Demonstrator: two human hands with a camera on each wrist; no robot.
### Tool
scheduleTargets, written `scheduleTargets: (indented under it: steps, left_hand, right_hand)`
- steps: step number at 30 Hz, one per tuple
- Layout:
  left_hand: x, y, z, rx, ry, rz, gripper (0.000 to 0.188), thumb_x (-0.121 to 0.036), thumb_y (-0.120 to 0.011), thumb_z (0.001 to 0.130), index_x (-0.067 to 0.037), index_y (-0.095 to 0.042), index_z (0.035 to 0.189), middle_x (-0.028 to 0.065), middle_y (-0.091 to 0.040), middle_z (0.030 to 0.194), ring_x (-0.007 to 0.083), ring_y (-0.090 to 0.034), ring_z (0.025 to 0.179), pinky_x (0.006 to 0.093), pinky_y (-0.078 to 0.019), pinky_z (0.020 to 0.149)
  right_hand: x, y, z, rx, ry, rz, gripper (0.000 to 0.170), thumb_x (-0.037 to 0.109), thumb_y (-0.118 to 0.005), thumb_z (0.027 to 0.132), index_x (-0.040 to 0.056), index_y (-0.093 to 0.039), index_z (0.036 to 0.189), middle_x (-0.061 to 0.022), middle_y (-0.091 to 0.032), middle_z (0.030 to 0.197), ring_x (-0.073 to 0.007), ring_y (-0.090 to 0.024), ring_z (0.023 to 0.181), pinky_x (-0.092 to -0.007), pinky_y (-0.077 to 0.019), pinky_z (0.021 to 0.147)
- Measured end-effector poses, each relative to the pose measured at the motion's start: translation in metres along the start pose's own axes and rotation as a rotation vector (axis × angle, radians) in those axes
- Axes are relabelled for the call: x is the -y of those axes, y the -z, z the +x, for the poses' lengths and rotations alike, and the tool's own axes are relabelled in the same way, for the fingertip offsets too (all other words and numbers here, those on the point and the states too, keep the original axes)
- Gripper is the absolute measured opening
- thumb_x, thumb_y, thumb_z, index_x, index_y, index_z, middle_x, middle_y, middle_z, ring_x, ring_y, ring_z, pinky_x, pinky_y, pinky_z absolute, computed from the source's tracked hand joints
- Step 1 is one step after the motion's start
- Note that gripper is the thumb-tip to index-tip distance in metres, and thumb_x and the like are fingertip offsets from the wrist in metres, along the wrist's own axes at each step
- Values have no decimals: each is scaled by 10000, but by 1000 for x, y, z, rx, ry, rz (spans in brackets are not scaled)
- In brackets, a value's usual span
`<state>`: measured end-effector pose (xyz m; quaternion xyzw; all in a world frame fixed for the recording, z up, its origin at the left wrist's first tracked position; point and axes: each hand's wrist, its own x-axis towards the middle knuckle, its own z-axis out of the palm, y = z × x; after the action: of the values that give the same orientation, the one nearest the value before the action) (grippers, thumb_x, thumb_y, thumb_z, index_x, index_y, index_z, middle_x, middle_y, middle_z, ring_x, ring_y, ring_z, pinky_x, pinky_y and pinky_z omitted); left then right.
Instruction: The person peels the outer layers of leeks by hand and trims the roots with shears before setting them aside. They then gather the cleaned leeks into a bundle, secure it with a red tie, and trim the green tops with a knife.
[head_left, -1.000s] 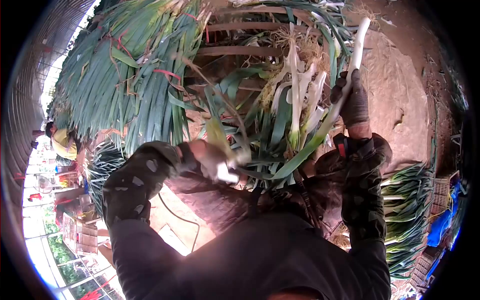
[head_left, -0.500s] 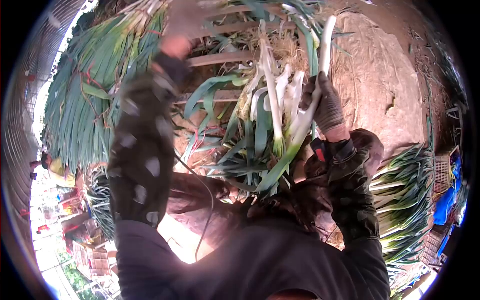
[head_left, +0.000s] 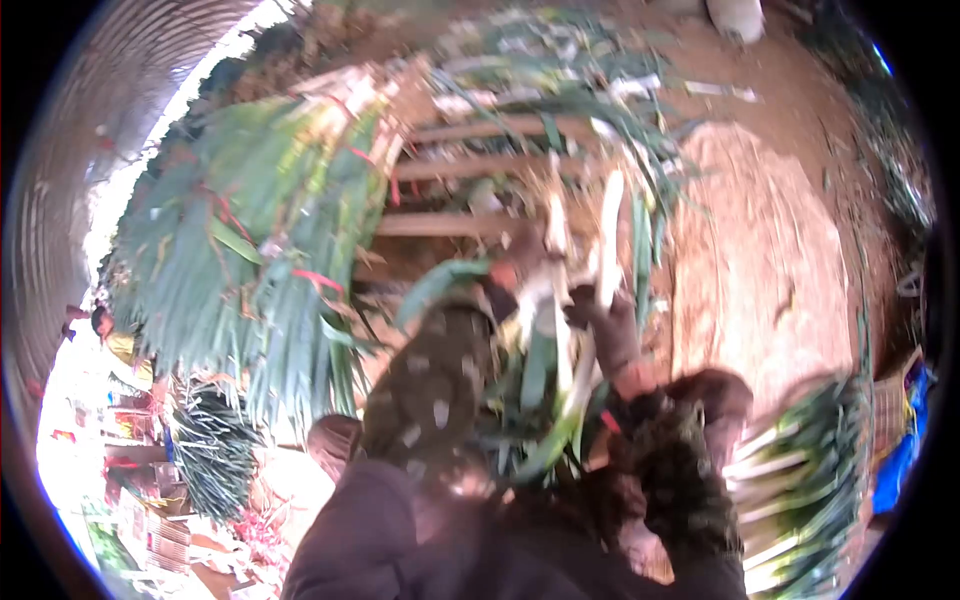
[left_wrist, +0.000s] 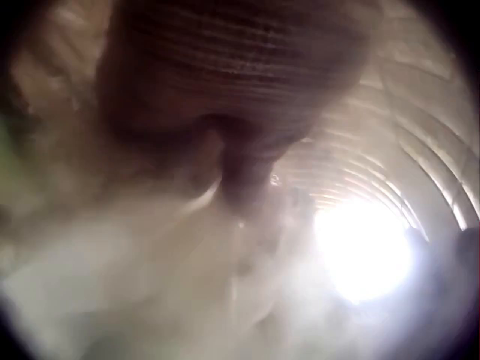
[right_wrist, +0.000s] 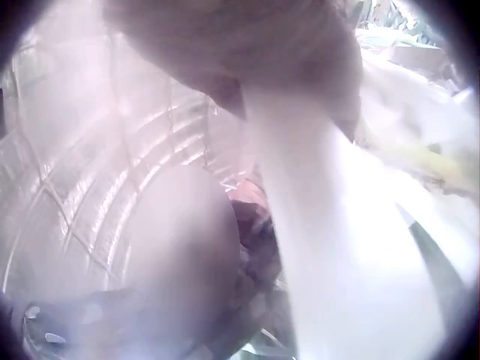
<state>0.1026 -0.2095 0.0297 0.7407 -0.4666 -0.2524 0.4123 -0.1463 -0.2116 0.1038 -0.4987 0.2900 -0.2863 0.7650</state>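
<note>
The right hand [head_left: 612,330], in a dark glove, grips a leek [head_left: 610,225] with its fingers wrapped round the shaft. The white end points away from the person, above the fist, and the shaft turns green below it, toward the lap. This leek is just beyond the right ends of the wooden slats [head_left: 450,225], between them and a broad brown sheet [head_left: 770,250] on the earth floor [head_left: 800,130]. The right wrist view shows the same pale shaft close up, passing out from under the glove.

The left hand [head_left: 526,250], blurred, is at a cluster of loose leeks [head_left: 562,350] just left of the held one; whether it grips any of them, I cannot tell. In the left wrist view its ribbed glove hangs over pale, smeared shapes. A curved green leaf [head_left: 445,285] lies beside that wrist, near the slats' near edge. Both forearms are in camouflage sleeves [head_left: 430,400].

A large heap of leeks [head_left: 180,250] with red ties [head_left: 318,277] covers the slats' left ends. More leeks lie in a row [head_left: 810,470] beyond the sheet's near edge, close to a slatted crate [head_left: 888,412] and a blue sheet [head_left: 905,455]. Farther left are a smaller leek pile [head_left: 212,445] and another person in yellow [head_left: 125,365].
</note>
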Motion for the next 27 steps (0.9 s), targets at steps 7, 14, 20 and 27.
scheduleTargets:
  steps: [7,14,20,27]
  left_hand:
    - [-115,65,-74,130,-240,273,514,-244,-758,785,-31,-615,1231,222,-691,1038,394,-667,961,422,-517,847]
    - [-115,57,-97,-205,-405,273,174,-194,-672,842,-78,-690,971,152,-697,906,349,-681,850,414,-534,728]
    - [-126,82,-80,-368,-271,651,150,-166,-655,859,-104,-696,989,113,-678,863,317,-674,821,414,-538,713]
    - [-123,237,-111,19,-299,1018,148,-156,-634,867,-89,-683,989,112,-671,892,305,-667,884,402,-547,775]
  right_hand:
    - [-60,-8,23,3,-15,-211,365,138,-713,927,-24,-635,1245,-5,-666,971,-84,-607,851,-262,-507,768]
    - [-37,-47,-10,-67,91,-229,414,315,-690,951,-39,-613,1152,-41,-654,765,-112,-603,642,-293,-507,605]
    - [-2,-62,-27,12,-3,-149,353,354,-702,945,5,-664,914,7,-593,667,-77,-541,543,-261,-424,489]
    - [14,-54,-51,-27,-120,-55,217,216,-695,956,17,-643,1024,31,-593,698,-56,-542,556,-219,-427,494]
